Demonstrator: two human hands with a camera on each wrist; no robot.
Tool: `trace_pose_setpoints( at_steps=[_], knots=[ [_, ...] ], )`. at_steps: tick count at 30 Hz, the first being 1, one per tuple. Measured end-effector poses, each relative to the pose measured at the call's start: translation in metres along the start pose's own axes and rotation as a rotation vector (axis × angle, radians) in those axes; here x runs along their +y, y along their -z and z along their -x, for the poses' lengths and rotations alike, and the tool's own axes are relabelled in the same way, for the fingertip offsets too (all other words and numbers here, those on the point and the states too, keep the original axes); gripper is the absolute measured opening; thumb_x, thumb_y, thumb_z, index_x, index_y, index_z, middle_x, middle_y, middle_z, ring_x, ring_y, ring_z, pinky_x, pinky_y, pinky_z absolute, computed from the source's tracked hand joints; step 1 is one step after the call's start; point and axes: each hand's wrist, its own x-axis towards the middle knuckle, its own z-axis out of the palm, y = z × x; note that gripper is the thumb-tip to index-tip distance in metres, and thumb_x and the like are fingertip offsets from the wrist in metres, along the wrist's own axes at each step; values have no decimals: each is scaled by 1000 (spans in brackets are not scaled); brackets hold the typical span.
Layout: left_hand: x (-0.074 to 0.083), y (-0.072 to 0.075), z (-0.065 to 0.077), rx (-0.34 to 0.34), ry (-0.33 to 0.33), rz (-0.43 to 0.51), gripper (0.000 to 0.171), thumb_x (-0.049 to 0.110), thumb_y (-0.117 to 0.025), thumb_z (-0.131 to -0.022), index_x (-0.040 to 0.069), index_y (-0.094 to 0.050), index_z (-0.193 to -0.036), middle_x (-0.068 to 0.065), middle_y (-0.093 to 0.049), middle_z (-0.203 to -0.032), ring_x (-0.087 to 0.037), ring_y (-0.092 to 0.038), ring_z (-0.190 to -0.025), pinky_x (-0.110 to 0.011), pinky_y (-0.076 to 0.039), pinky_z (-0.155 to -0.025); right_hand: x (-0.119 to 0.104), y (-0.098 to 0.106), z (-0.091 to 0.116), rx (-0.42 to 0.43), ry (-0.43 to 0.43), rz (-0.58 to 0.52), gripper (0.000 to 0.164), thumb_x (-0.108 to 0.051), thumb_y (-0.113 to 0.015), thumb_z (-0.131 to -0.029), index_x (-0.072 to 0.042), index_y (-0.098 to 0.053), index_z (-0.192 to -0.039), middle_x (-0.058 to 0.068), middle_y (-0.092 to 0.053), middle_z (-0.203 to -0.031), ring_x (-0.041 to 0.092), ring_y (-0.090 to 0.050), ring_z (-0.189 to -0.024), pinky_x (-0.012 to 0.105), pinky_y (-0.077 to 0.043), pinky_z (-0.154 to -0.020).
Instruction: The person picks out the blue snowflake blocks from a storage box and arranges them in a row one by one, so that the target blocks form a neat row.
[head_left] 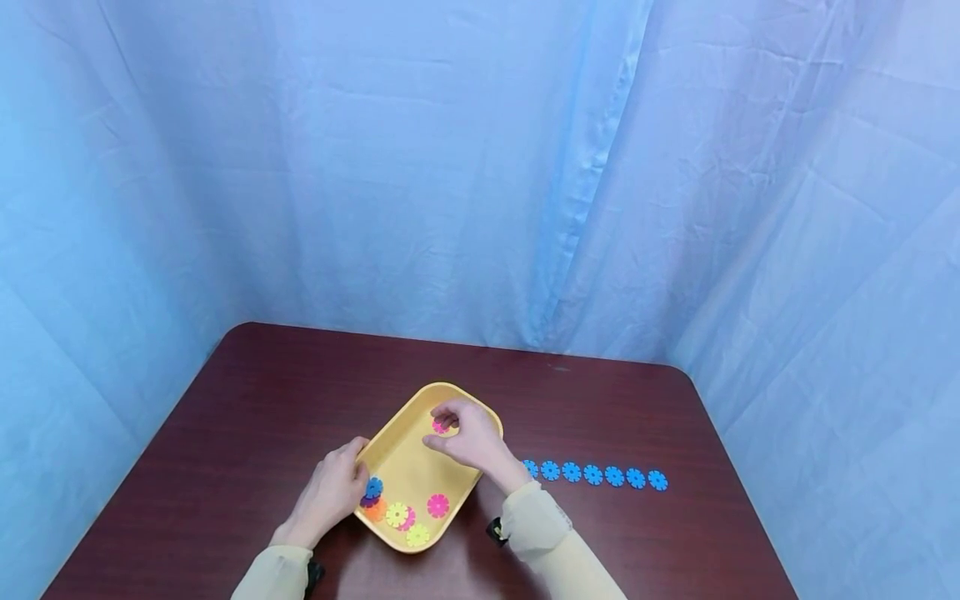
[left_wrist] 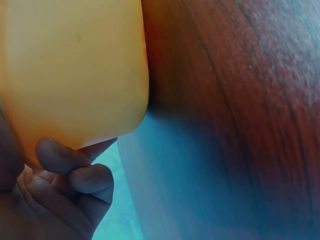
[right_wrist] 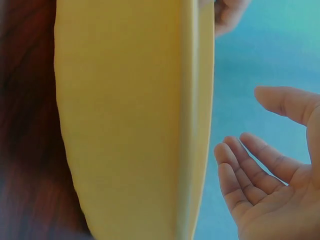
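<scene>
A yellow plastic tray (head_left: 420, 471) lies tilted, raised at its far side or held at an angle; the exact height cannot be told. My left hand (head_left: 330, 492) grips its left edge, the fingers (left_wrist: 90, 179) curled against the wall in the left wrist view. Over the tray's far end hovers my right hand (head_left: 474, 437), thumb and fingers apart with nothing between them, as the right wrist view also shows. Beneath its fingertips is a pink snowflake disc (head_left: 438, 427). Toward the near end lie a blue disc (head_left: 373, 487), an orange disc (head_left: 377, 509), yellow discs (head_left: 396, 515) and another pink disc (head_left: 438, 505).
Right of the tray, a straight row of several blue snowflake discs (head_left: 593, 475) lies on the dark red wooden table (head_left: 600, 408). The right forearm partly covers the row's left end. Light blue curtains (head_left: 450, 208) surround the table's back and sides.
</scene>
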Motion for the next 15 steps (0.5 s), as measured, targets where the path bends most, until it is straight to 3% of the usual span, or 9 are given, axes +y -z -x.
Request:
trace_pose_setpoints(
  at_steps=[7,15],
  knots=[
    [0,0,0,12,-12,6,27,-2,-61,-88,1,-64,-115,-14,-68,-102,-20,-62,-77,-40,-53,-68,-5,-26,-2,-64,3,60,41,-25,-82,-81,-1,-70,-111,7,-69,-102,21,-63,-92,26,-50,-80],
    [-1,0,1,24,-28,11,26,-3,-63,-87,1,-64,-113,-14,-68,-98,-20,-62,-75,-40,-53,-66,-13,-49,0,-129,-20,51,39,-22,-83,-80,-2,-70,-111,6,-69,-102,16,-61,-90,23,-49,-78]
  ],
)
